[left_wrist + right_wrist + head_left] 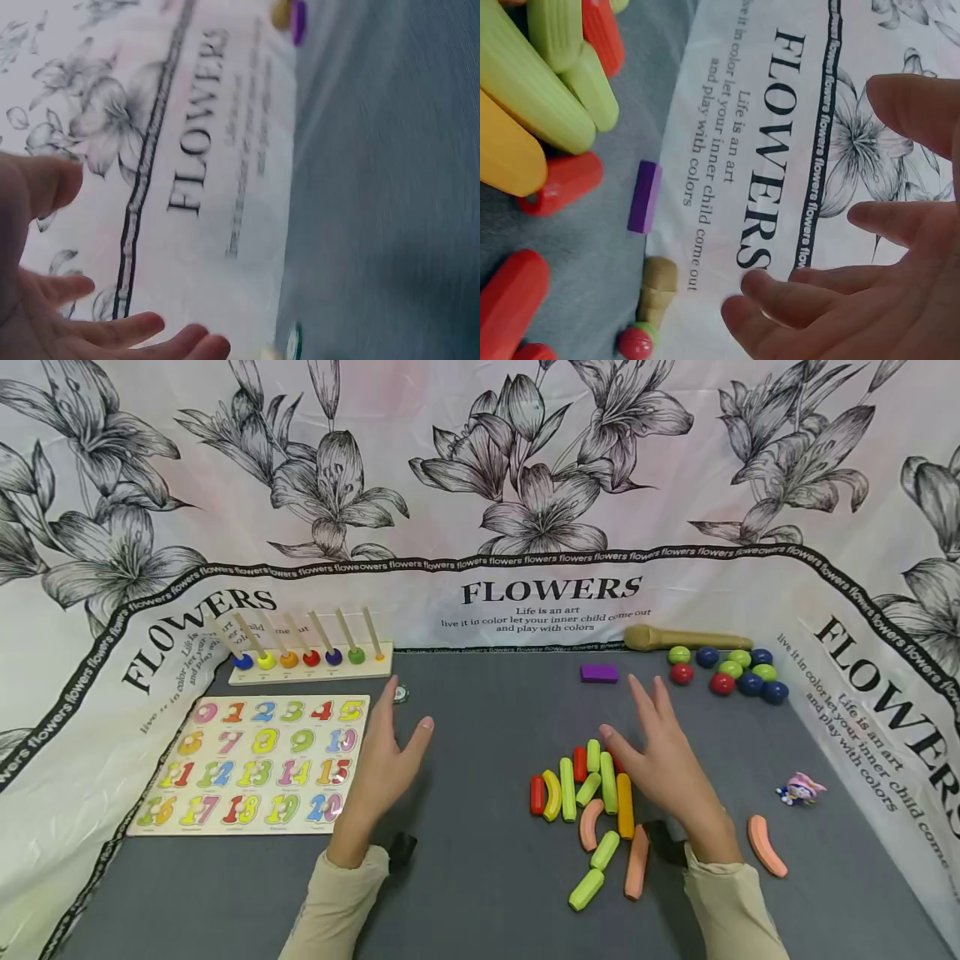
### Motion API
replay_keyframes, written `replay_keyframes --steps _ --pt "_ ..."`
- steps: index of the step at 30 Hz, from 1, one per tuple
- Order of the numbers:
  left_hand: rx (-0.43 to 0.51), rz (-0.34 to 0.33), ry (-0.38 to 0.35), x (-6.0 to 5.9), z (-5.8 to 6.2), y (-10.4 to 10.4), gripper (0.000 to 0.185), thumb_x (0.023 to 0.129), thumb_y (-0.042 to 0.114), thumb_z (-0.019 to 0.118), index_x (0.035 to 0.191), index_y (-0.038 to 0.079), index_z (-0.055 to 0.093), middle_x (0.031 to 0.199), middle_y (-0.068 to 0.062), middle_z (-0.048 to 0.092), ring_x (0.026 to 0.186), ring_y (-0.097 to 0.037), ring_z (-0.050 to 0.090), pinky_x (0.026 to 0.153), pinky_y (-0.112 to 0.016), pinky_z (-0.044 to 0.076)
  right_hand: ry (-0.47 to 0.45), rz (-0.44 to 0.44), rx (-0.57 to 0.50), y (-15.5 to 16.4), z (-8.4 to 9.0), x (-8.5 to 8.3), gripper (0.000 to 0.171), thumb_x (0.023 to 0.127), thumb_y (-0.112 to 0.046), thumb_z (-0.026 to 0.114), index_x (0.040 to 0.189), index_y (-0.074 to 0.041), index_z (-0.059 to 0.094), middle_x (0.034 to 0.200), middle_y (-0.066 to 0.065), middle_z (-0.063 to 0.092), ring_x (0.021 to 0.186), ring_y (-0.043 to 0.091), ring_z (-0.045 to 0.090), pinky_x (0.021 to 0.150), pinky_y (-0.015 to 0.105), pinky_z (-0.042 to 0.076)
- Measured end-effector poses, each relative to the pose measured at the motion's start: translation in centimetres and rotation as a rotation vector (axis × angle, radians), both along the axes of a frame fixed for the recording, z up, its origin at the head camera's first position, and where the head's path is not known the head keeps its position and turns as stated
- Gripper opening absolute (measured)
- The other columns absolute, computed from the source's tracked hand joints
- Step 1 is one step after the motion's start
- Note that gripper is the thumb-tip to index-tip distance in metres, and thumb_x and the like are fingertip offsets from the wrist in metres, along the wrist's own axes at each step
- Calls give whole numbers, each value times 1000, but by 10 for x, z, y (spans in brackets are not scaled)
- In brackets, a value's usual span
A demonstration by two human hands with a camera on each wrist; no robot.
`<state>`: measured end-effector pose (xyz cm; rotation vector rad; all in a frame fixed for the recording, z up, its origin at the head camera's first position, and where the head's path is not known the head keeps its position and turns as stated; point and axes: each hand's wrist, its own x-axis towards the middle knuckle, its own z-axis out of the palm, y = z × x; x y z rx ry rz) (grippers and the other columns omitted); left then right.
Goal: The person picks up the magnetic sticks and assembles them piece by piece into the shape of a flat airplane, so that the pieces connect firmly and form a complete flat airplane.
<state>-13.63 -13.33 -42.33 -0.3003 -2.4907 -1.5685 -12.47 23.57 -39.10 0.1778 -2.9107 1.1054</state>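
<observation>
Both hands hover flat over the grey surface, holding nothing. Right hand, fingers straight and slightly spread, hangs just above the far right edge of the pile of coloured sticks, its thumb nearest the red and green pieces at the pile's top. Left hand is likewise open, thumb out, well to the left of the pile, with the number board just beyond it on that side.

Taking the pile as the landmark: a purple block lies behind it, near the cloth backdrop; further right of that block sit a wooden mallet and a cluster of red, green and blue balls. A single salmon stick lies off to the pile's right, near a small pink-eared figure. Far to the pile's left and back stands a peg rack with coloured rings, and a small round token rests just beyond the left hand's fingertips.

Between the two hands the grey surface is bare. In the right wrist view, the open fingers show against the flower-printed cloth, with the sticks off to one side.
</observation>
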Motion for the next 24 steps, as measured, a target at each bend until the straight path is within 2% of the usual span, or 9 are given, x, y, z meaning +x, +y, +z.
replay_keyframes --steps 3,6,10,12,14,17,19,22,24 --pt "160 -52 -67 1 1 12 67 110 22 60 167 7 29 164 -21 38 143 -42 50 113 -56 43 7 6 -17 4 0 7 83 108 -36 66 171 -7 21 175 28 7 153 59 23 111 81 25" --pt "325 -113 -145 5 5 30 58 111 14 58 163 4 35 152 -22 49 130 -40 63 106 -47 51 25 19 -19 8 -3 14 75 108 -32 66 167 -2 30 168 31 26 146 55 39 109 76 35" --pt "498 -170 -243 13 9 56 49 110 8 56 156 1 40 139 -24 58 115 -38 71 98 -40 57 20 18 -12 15 -9 23 69 109 -28 66 163 2 37 158 32 40 132 51 55 102 70 46" --pt "534 -198 -290 16 8 67 45 110 8 56 153 0 43 134 -27 62 111 -38 72 96 -40 58 18 13 -5 19 -11 27 66 109 -26 66 162 3 40 154 32 44 129 50 59 100 68 48" --pt "526 -238 -333 20 6 79 44 111 9 56 152 -1 44 131 -29 64 108 -41 73 95 -43 59 21 8 -6 22 -13 31 63 108 -25 67 160 3 43 149 31 49 126 48 62 98 66 51" --pt "461 -292 -389 26 1 95 46 110 11 56 153 0 42 127 -30 68 104 -44 73 94 -45 59 29 -2 -8 27 -16 37 57 107 -23 69 154 4 51 141 29 57 120 45 67 94 63 55" --pt "397 -308 -413 29 -3 105 50 110 13 58 155 0 42 123 -27 71 100 -40 74 94 -44 59 33 -14 0 31 -18 41 52 106 -21 71 148 5 57 133 26 63 114 42 70 89 58 58" --pt "284 -319 -408 33 -8 117 51 108 16 61 154 1 45 116 -19 75 93 -33 74 87 -41 59 19 -47 30 36 -22 48 47 105 -22 72 142 4 63 124 21 68 102 34 69 80 47 58" --pt "200 -321 -377 35 -10 123 50 108 18 63 152 1 48 112 -14 76 90 -28 74 81 -38 57 9 -68 50 40 -25 52 45 104 -23 73 139 3 66 120 19 69 98 30 66 76 41 55"
